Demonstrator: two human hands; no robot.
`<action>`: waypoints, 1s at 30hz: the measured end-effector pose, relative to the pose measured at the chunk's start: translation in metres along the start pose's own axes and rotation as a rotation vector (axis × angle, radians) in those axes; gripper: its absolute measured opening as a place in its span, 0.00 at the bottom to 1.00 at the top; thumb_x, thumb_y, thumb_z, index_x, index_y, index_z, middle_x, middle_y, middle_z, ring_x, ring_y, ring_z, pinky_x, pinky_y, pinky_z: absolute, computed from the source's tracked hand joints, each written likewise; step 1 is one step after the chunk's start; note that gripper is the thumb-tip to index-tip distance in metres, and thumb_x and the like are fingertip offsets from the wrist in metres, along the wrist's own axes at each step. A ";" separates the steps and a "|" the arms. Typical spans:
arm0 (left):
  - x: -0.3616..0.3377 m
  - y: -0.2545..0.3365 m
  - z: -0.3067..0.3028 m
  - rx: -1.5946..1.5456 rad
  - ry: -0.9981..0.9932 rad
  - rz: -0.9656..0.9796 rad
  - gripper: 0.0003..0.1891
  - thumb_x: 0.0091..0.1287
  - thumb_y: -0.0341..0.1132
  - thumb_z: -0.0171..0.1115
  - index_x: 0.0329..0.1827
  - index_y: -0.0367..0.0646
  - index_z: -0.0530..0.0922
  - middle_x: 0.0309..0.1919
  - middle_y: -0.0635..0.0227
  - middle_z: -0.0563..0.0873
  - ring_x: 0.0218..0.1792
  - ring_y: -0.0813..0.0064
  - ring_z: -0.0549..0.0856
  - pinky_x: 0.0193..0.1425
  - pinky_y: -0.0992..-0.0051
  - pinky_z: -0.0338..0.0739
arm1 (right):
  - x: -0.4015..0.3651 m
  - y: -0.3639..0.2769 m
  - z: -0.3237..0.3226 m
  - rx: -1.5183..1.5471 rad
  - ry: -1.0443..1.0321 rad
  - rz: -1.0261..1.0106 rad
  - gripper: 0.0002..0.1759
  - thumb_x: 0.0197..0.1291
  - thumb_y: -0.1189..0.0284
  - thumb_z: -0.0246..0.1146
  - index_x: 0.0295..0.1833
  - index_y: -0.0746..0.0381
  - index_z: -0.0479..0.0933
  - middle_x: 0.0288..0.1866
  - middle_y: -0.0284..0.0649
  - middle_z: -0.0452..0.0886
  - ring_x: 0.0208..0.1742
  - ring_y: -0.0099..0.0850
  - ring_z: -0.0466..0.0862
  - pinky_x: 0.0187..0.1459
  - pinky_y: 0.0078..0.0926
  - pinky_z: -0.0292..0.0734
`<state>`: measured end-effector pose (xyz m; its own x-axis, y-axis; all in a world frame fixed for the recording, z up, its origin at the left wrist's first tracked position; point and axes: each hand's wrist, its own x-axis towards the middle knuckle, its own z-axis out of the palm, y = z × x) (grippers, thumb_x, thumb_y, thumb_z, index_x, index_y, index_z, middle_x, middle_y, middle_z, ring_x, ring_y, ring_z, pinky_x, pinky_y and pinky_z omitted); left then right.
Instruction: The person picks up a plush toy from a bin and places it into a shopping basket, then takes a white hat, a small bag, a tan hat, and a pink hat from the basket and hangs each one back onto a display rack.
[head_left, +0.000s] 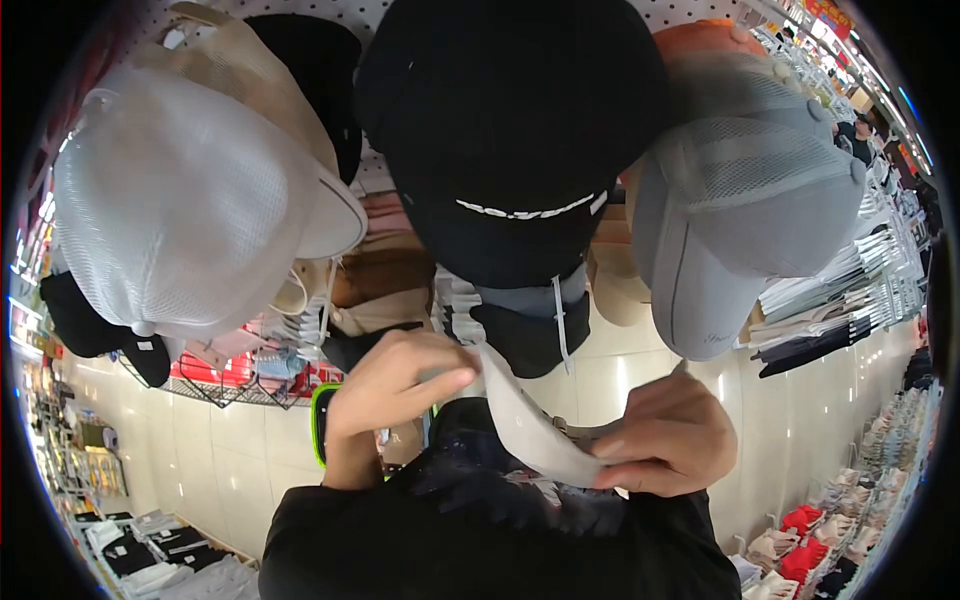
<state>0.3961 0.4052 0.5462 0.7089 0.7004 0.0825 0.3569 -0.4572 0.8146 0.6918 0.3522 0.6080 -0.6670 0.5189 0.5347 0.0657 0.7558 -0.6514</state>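
Observation:
A white cap is held in front of my chest, seen mostly edge-on as a pale curved strip. My left hand pinches its upper left end between thumb and fingers. At the lower right end, my right hand is closed around the edge, fingers curled and thumb beneath. The cap's far side is largely hidden. Just above my hands hangs a large black cap with white lettering on its brim. Below it, a smaller black cap has a pale tag strip.
A white mesh cap hangs at left, and a grey mesh cap at right. Behind them is a white pegboard. Clothes on hangers stand at right. Folded garments lie at lower left, above a shiny tiled floor.

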 end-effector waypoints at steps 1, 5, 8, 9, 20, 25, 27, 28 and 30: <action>-0.005 0.001 -0.009 -0.184 0.071 0.227 0.19 0.64 0.42 0.61 0.40 0.29 0.82 0.36 0.51 0.86 0.41 0.55 0.86 0.49 0.67 0.79 | 0.012 -0.001 -0.001 -0.066 0.017 -0.004 0.13 0.49 0.71 0.76 0.36 0.66 0.81 0.18 0.37 0.79 0.13 0.29 0.76 0.17 0.22 0.67; 0.012 0.058 -0.031 -0.170 0.480 0.663 0.19 0.61 0.40 0.63 0.41 0.28 0.82 0.40 0.48 0.86 0.42 0.55 0.86 0.48 0.65 0.79 | 0.057 -0.005 -0.001 -0.138 0.014 -0.019 0.13 0.48 0.71 0.76 0.35 0.66 0.81 0.17 0.36 0.79 0.13 0.28 0.78 0.16 0.21 0.66; 0.028 0.083 -0.031 -0.189 0.543 0.594 0.22 0.63 0.44 0.62 0.41 0.26 0.80 0.38 0.47 0.85 0.39 0.62 0.86 0.44 0.70 0.79 | 0.082 -0.010 0.001 -0.167 0.015 -0.013 0.12 0.50 0.70 0.74 0.33 0.66 0.81 0.18 0.38 0.81 0.15 0.28 0.80 0.17 0.22 0.68; 0.029 0.091 -0.032 -0.189 0.549 0.607 0.22 0.63 0.44 0.62 0.41 0.26 0.80 0.38 0.47 0.85 0.39 0.62 0.86 0.44 0.70 0.79 | 0.088 -0.012 0.003 -0.181 0.071 -0.024 0.12 0.49 0.70 0.75 0.33 0.66 0.81 0.18 0.38 0.81 0.15 0.28 0.80 0.17 0.22 0.68; 0.038 0.117 -0.051 -0.080 0.682 0.699 0.07 0.54 0.15 0.63 0.35 0.30 0.80 0.31 0.58 0.84 0.31 0.76 0.83 0.36 0.82 0.74 | 0.115 -0.042 0.007 -0.124 0.572 0.143 0.20 0.50 0.60 0.71 0.35 0.67 0.78 0.28 0.37 0.80 0.29 0.25 0.79 0.31 0.17 0.66; 0.039 0.136 -0.061 -0.180 0.684 0.683 0.05 0.56 0.17 0.65 0.35 0.30 0.80 0.30 0.64 0.84 0.30 0.82 0.81 0.35 0.84 0.73 | 0.143 -0.045 0.006 -0.145 0.761 -0.191 0.16 0.55 0.67 0.67 0.38 0.70 0.75 0.35 0.43 0.78 0.35 0.25 0.77 0.40 0.18 0.69; 0.043 0.141 -0.068 -0.043 0.679 0.755 0.04 0.56 0.18 0.66 0.34 0.31 0.80 0.29 0.67 0.84 0.29 0.84 0.79 0.33 0.85 0.72 | 0.143 -0.051 -0.003 -0.352 0.685 -0.212 0.12 0.57 0.72 0.64 0.37 0.71 0.75 0.35 0.43 0.78 0.37 0.25 0.77 0.44 0.19 0.70; 0.046 0.143 -0.069 -0.044 0.676 0.765 0.04 0.56 0.18 0.66 0.34 0.31 0.80 0.29 0.67 0.84 0.29 0.84 0.79 0.33 0.85 0.72 | 0.144 -0.054 -0.004 -0.361 0.688 -0.216 0.12 0.57 0.72 0.64 0.37 0.71 0.75 0.35 0.43 0.78 0.37 0.25 0.77 0.44 0.19 0.70; 0.055 0.146 -0.070 -0.046 0.752 0.794 0.04 0.55 0.22 0.65 0.30 0.36 0.77 0.22 0.63 0.78 0.22 0.74 0.80 0.27 0.77 0.75 | 0.146 -0.058 -0.004 -0.410 0.727 -0.225 0.07 0.59 0.76 0.61 0.37 0.71 0.75 0.36 0.43 0.78 0.38 0.26 0.77 0.46 0.19 0.69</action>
<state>0.4448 0.4151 0.7099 0.1682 0.3782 0.9103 -0.0719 -0.9163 0.3940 0.5937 0.3861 0.7260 -0.0650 0.3608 0.9304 0.3448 0.8831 -0.3183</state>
